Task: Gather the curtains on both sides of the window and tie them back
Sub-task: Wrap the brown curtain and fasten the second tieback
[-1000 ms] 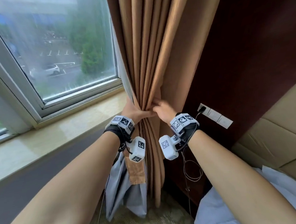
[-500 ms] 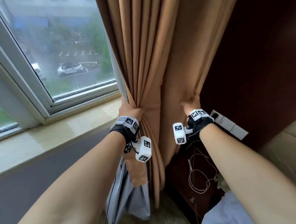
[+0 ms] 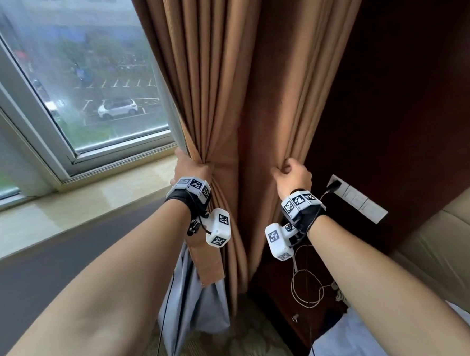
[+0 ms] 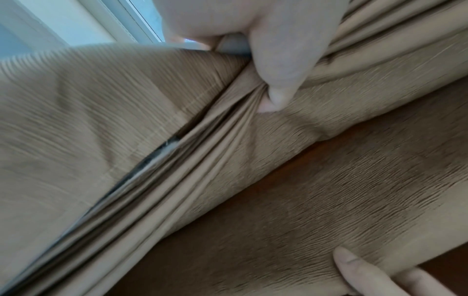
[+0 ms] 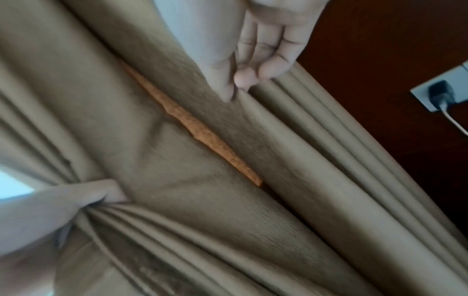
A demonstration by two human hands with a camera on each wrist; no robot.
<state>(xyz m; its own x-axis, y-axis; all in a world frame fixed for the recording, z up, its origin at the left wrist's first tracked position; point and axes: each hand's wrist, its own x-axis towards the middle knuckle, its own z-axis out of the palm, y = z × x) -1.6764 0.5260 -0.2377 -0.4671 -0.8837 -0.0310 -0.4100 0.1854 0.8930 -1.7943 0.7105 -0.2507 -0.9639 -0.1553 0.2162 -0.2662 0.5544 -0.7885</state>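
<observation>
A tan ribbed curtain hangs at the right side of the window, with a pale grey lining showing below. My left hand grips the bunched folds nearest the window; its thumb presses into the pleats. My right hand pinches the curtain's right-hand edge between thumb and fingers, about a forearm's width from the left hand. A flat tan strip, likely the tie-back, hangs below my left wrist.
A pale stone sill runs under the window. Dark wood wall panelling stands to the right, with a white socket strip and a plugged-in cable. A padded headboard and white bedding lie lower right.
My hands were together on the gathered curtain a second ago. The right hand has moved out to the right and taken hold of the curtain's far edge; the left hand keeps its grip.
</observation>
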